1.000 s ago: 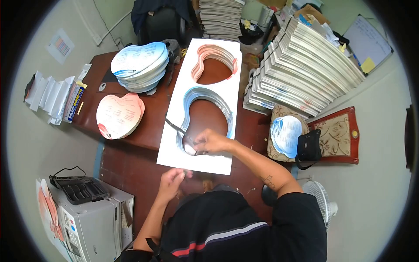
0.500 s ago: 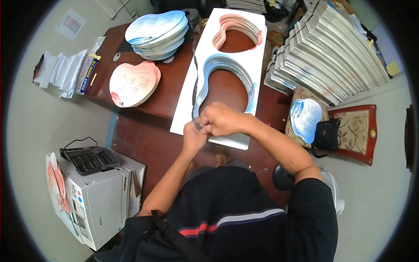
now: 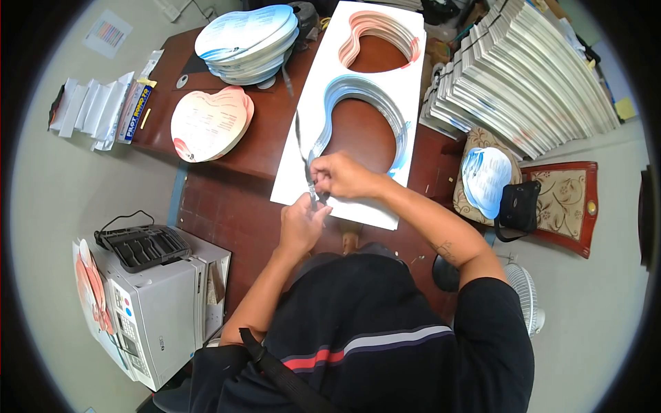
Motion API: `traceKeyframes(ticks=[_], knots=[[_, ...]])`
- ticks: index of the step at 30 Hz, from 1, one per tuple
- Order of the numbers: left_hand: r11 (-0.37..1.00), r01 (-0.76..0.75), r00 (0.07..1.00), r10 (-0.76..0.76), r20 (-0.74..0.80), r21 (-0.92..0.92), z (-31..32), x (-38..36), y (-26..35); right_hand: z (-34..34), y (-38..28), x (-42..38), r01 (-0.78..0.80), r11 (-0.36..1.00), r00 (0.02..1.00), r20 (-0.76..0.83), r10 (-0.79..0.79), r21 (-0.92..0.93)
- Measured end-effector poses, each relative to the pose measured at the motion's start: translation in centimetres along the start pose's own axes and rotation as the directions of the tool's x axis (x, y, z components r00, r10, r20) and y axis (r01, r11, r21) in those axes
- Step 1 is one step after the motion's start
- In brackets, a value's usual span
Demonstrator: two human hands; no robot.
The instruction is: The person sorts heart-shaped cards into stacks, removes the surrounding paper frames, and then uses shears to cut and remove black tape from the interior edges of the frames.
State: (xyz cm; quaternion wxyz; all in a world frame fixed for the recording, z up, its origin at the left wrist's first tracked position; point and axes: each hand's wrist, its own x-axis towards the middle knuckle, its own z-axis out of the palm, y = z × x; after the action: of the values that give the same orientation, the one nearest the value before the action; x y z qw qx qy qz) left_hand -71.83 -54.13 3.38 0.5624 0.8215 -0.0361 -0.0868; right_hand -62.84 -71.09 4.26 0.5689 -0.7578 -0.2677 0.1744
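Note:
A dark, thin flexible strip (image 3: 299,131) runs down the left side of a stack of white sheets (image 3: 375,210) to my hands. My left hand (image 3: 300,224), at the stack's near edge, pinches the strip's lower end. Just above it, my right hand (image 3: 345,175) has its fingers closed on the strip too, over the near left part of the stack. The sheets have two rounded cut-outs, one edged in red, the other in blue. Beyond the stack, the strip's upper part is blurred.
Blue-printed rounded cards (image 3: 248,41) are piled at the table's back left, with pinkish cards (image 3: 212,124) nearer. Tall paper stacks (image 3: 516,82) stand right, behind a chair (image 3: 561,199) holding a black bag (image 3: 520,206). A printer (image 3: 172,303) is at lower left.
My hands have moved slightly apart, the right one up and the left a little down. The strip has shifted, its upper part now swinging out left of the stack. The view has tilted slightly.

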Motion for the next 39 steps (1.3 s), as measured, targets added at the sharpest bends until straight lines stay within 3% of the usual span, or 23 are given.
traceKeyframes(ticks=[1, 3, 6, 9, 11, 12, 15, 18, 20, 23, 26, 30, 32, 35, 38, 39], knots=[[1.0, -0.014, 1.0, 0.014, -0.003, 0.019, -0.2, 0.0, 0.1, 0.8, 0.2, 0.2, 0.039, 0.999, 0.998, 0.042, -0.04, 0.018], [0.997, -0.039, 0.999, 0.039, -0.01, 0.06, -0.8, 0.2, 0.4, 0.5, -0.3, -0.3, -0.041, 0.98, 0.974, 0.213, 0.083, -0.197], [0.999, 0.03, 0.998, -0.031, -0.063, -0.015, -0.8, -0.1, 0.1, 0.8, 2.6, -1.3, 0.192, 0.968, 0.956, 0.254, -0.147, -0.163], [0.999, 0.019, 0.997, -0.023, -0.075, -0.047, -0.2, 0.0, 0.2, -0.2, -0.1, -3.1, 0.168, 0.9, 0.948, 0.317, -0.036, -0.401], [0.998, -0.01, 0.998, 0.007, -0.056, -0.064, 0.3, 0.2, 0.4, 0.4, 0.0, -3.5, 0.153, 0.877, 0.972, 0.229, -0.051, -0.456], [0.991, -0.026, 0.999, 0.029, -0.025, 0.133, 0.0, 0.3, 0.3, 0.6, 0.3, -3.8, 0.144, 0.886, 0.982, 0.173, -0.074, -0.441], [0.938, -0.103, 0.995, 0.101, 0.025, 0.331, -0.6, 0.5, -0.4, 0.8, 1.0, -4.5, 0.237, 0.877, 0.971, 0.075, -0.227, -0.417], [0.965, 0.259, 0.956, -0.253, 0.15, -0.023, -0.7, 0.8, -0.3, 0.4, 0.7, -5.4, 0.288, 0.82, 0.956, 0.095, -0.278, -0.494], [0.937, 0.328, 0.933, -0.302, 0.194, -0.119, -0.6, 0.7, -0.3, 0.3, 0.6, -5.7, 0.288, 0.771, 0.957, 0.144, -0.251, -0.569], [0.861, 0.423, 0.9, -0.361, 0.245, -0.282, -0.7, 0.6, -0.2, 0.4, -0.4, -6.0, 0.154, 0.825, 0.987, 0.05, -0.151, -0.544], [0.786, 0.477, 0.877, -0.393, 0.277, -0.393, -1.0, 0.6, -0.8, 0.2, -0.6, -6.1, 0.142, 0.899, 0.986, -0.018, -0.164, -0.413], [0.735, 0.488, 0.872, -0.385, 0.302, -0.471, -0.8, 0.7, -1.1, 1.1, -0.5, -5.9, -0.089, 0.942, 0.996, -0.032, 0.083, -0.322], [0.734, 0.491, 0.87, -0.384, 0.31, -0.469, -0.8, 0.8, -1.3, 1.8, 0.2, -5.7, -0.185, 0.956, 0.983, -0.057, 0.177, -0.227], [0.751, 0.485, 0.873, -0.391, 0.291, -0.448, -1.0, 0.8, -0.7, 1.9, -0.2, -5.3, -0.383, 0.923, 0.923, 0.042, 0.382, 0.019], [0.893, 0.352, 0.935, -0.318, 0.159, -0.281, -0.8, 0.7, -1.1, 2.4, 1.1, -5.3, -0.422, 0.898, 0.905, 0.008, 0.425, 0.128], [0.939, 0.286, 0.957, -0.27, 0.105, -0.19, -0.8, 0.6, -0.5, 2.1, 0.4, -5.3, -0.366, 0.93, 0.93, 0.0, 0.366, 0.04]])
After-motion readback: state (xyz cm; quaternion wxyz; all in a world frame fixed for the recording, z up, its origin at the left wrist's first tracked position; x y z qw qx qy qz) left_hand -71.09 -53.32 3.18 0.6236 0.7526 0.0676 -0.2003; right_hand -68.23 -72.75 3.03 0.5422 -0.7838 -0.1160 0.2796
